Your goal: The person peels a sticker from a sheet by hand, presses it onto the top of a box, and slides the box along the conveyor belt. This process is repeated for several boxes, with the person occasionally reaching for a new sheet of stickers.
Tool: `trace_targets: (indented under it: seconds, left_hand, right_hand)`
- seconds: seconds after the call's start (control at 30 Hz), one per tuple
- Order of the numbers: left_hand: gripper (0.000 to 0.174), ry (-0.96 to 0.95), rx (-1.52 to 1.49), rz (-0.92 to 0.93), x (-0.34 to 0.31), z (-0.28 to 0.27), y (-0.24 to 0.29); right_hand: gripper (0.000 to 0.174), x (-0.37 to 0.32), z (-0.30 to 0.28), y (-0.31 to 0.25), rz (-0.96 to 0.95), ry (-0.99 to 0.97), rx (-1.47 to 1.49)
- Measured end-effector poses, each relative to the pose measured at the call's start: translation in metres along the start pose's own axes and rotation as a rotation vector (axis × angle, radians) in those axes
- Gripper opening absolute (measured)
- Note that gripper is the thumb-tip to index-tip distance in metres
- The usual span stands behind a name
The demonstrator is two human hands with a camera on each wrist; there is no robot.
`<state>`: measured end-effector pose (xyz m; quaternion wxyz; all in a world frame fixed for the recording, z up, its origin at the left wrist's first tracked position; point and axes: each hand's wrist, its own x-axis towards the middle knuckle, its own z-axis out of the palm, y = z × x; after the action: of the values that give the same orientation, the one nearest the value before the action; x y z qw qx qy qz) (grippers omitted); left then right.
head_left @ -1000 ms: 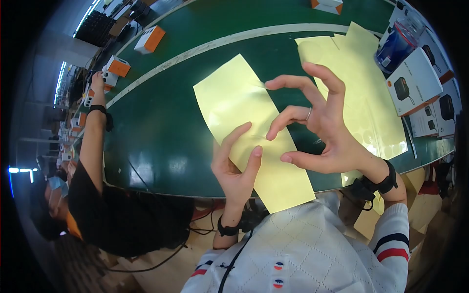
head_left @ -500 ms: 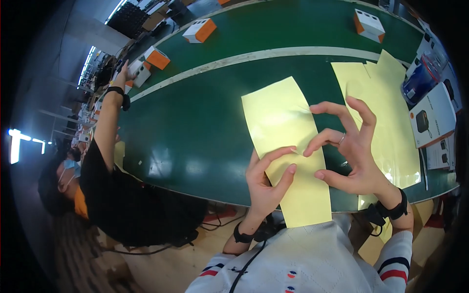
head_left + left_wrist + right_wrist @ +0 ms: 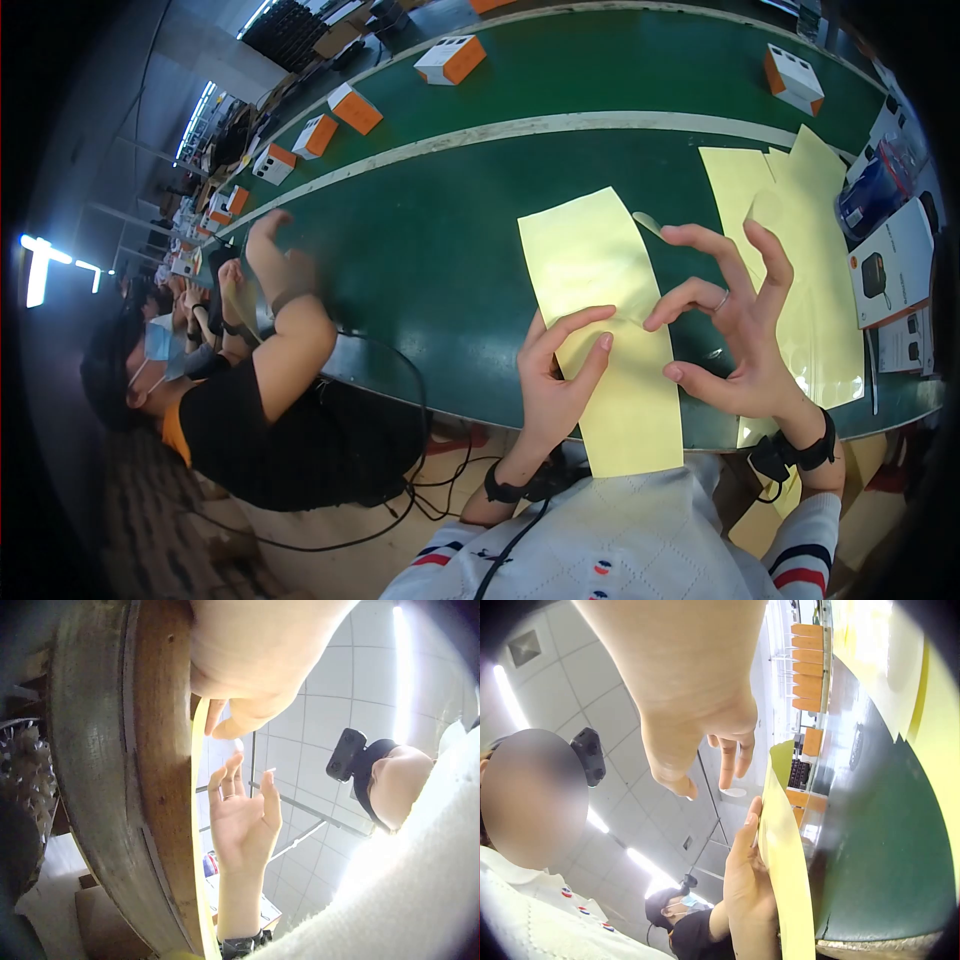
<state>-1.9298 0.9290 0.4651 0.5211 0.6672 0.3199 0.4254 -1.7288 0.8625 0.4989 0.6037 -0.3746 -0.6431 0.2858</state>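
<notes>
My left hand (image 3: pixel 556 392) grips a long yellow sticker sheet (image 3: pixel 590 245) along its left side, index finger and thumb on its face and other fingers behind. The sheet slants over the table's front edge, its lower end by the white knit top. My right hand (image 3: pixel 745 345) is at the sheet's right edge, fingers spread and bent, index fingertip close to the left index fingertip. A clear round sticker (image 3: pixel 648 223) clings to its middle fingertip, and another faint one (image 3: pixel 765 207) shows at the ring fingertip. The right wrist view shows a round sticker (image 3: pixel 733 793) below the fingertips.
More yellow sheets (image 3: pixel 810 270) lie on the green table (image 3: pixel 440 260) at the right, beside a blue jar (image 3: pixel 872 195) and product boxes (image 3: pixel 890 265). White and orange boxes (image 3: pixel 452 60) line the far strip. Another person (image 3: pixel 290 400) sits at the left, near black cables (image 3: pixel 420 400).
The head view has swung, so the sheet and both hands appear farther right. My hands keep nearly the same pose on the sheet. The neighbour's arm has drawn back from the far boxes.
</notes>
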Motion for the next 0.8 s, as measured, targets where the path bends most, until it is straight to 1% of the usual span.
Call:
trace_targets:
  seconds: [0.23, 0.33, 0.57, 0.8]
  left_hand:
    - [0.022, -0.004, -0.021, -0.004, 0.0007, 0.0013, -0.0011]
    - [0.025, 0.005, -0.02, -0.003, 0.0004, 0.001, -0.0025]
    - [0.023, -0.055, -0.037, -0.043, 0.0008, -0.0012, -0.0046]
    - [0.019, -0.083, 0.002, 0.002, 0.0028, -0.0009, -0.0033]
  right_hand:
    - [0.119, -0.0003, -0.0026, 0.0017, 0.013, 0.01, 0.0]
    - [0.119, 0.0002, -0.0019, 0.0011, 0.013, 0.011, -0.007]
    - [0.119, -0.0004, 0.0023, 0.0015, 0.027, 0.033, -0.012]
    - [0.119, -0.0018, 0.005, 0.0029, 0.028, 0.061, -0.018]
